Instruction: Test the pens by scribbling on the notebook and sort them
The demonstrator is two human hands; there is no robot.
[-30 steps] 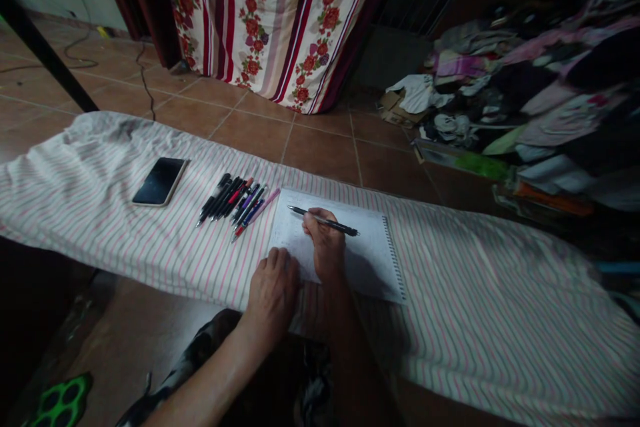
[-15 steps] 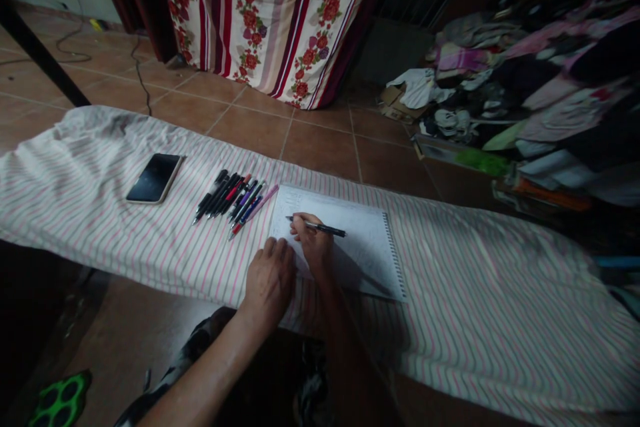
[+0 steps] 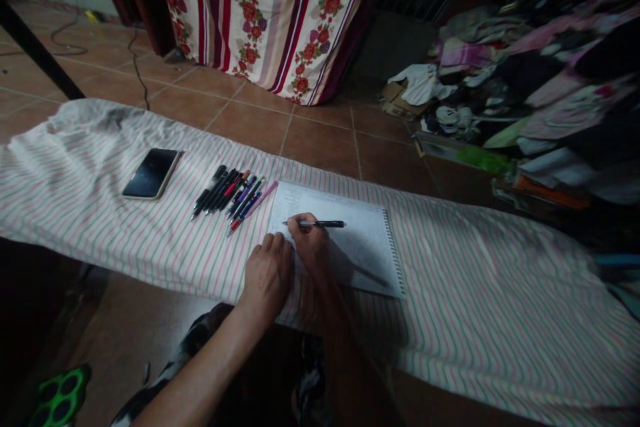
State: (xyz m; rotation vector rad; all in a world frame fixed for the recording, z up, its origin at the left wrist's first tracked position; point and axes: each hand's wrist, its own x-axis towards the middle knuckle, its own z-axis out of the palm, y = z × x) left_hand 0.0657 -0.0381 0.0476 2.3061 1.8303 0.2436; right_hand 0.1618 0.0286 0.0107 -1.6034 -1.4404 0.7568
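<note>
A spiral notebook [image 3: 360,247] lies on the striped cloth, its coil along the right side and faint writing on the page. My right hand [image 3: 310,240] is closed around a black and grey pen [image 3: 327,223], whose tip meets the page near its left part. Beside it, my left hand [image 3: 270,267] lies palm down across the notebook's near left edge, fingers slightly bent and holding nothing I can see. Left of the notebook, several pens [image 3: 233,193] lie side by side in black, red, purple, blue and pink.
A phone [image 3: 153,173] with a dark screen lies left of the pens. The striped cloth [image 3: 480,280] covers the long surface under everything. Beyond it are a tiled floor [image 3: 260,120], a floral curtain [image 3: 260,13] and a heap of clothes [image 3: 540,80] at the right.
My right hand has shifted slightly left and down the page, and the pen now lies closer to level. My left hand stays at the notebook's edge. The view has tilted slightly.
</note>
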